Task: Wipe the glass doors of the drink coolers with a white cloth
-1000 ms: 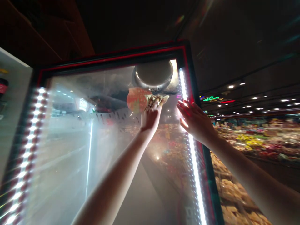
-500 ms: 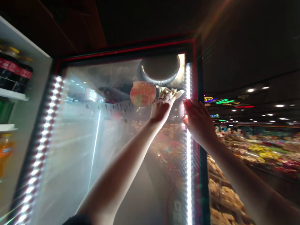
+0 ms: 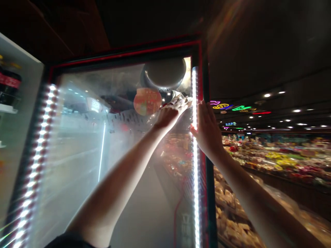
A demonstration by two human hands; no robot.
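My left hand [image 3: 169, 112] presses a pale cloth [image 3: 177, 93] against the upper right of a fogged glass door [image 3: 139, 193]. Its fingers lie over the cloth and point right, close to the bright light strip [image 3: 196, 179]. A red oval sticker [image 3: 147, 101] is on the glass just left of that hand. My right hand [image 3: 210, 129] rests with outstretched fingers on the dark door frame [image 3: 210, 193], its thumb reaching across the light strip. Nothing shows in the right hand.
At the left stands a cooler cabinet wall [image 3: 31, 75] with dark bottles [image 3: 9, 84] on a shelf. A second light strip [image 3: 36, 160] runs down the door's left side. Beyond the frame, at right, are packed goods [image 3: 232, 224] and colourful displays [image 3: 284, 158].
My left hand has slid the cloth rightward on the glass, nearer the light strip. The view has turned slightly right. My right hand stays at the frame, its fingers more upright.
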